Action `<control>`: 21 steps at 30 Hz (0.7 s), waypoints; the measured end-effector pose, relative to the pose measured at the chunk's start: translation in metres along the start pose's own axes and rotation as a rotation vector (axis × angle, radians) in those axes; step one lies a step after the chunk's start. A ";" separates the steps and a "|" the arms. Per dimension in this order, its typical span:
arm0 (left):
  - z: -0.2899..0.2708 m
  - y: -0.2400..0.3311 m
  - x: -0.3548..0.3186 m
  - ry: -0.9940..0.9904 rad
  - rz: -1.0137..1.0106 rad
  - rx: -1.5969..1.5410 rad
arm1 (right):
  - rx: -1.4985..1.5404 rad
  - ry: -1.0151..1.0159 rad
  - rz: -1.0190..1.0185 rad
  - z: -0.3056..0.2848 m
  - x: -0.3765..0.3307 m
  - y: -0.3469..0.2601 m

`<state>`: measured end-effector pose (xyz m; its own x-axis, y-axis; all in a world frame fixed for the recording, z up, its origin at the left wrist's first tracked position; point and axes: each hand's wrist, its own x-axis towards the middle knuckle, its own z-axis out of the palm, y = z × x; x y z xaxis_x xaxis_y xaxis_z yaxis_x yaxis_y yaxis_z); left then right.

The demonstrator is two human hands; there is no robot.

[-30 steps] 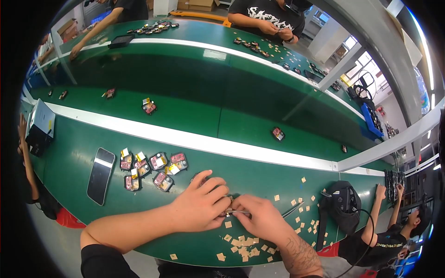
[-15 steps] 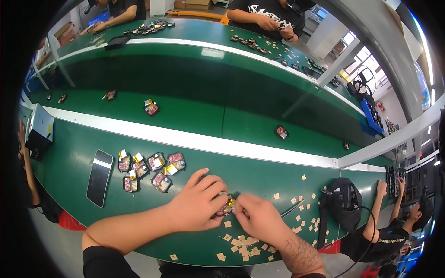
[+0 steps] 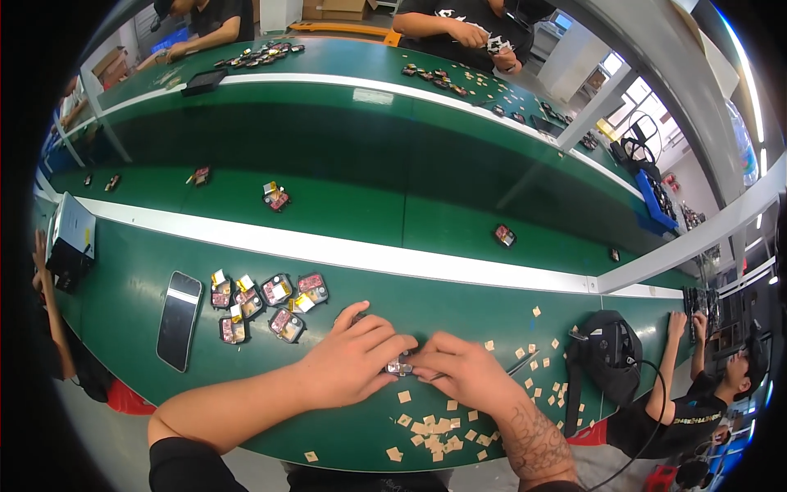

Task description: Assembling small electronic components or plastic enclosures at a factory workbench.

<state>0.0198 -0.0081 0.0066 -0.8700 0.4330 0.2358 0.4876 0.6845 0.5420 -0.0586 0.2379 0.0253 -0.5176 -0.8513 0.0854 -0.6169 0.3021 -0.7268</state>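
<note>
Tan squares (image 3: 434, 430) (scattered) and phone (image 3: 179, 319) flank both hands (image 3: 410, 367).

Small part (image 3: 399, 367) mostly hidden between left hand (image 3: 354, 363) and right hand (image 3: 463, 373) fingertips, kind unclear; both forearms cut off at lower edge.

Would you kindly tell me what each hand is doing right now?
Left hand: closed on the small part.
Right hand: pinching the same small part.

A dark-screened black phone (image 3: 179, 319) lies left of the hands; cardboard boxes (image 3: 334, 10) stand beyond the far bench.
</note>
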 end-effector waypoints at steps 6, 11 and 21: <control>0.001 -0.002 0.000 0.000 -0.001 0.027 | 0.076 0.048 0.114 -0.003 0.005 0.001; 0.003 -0.003 -0.001 0.026 0.026 0.039 | 0.274 0.018 0.191 -0.009 0.004 0.003; 0.002 -0.003 -0.001 0.085 0.084 0.135 | 0.176 0.030 0.166 -0.008 0.006 0.000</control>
<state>0.0189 -0.0097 0.0032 -0.8260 0.4446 0.3465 0.5593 0.7229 0.4056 -0.0668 0.2367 0.0313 -0.6227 -0.7820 -0.0268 -0.4104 0.3555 -0.8398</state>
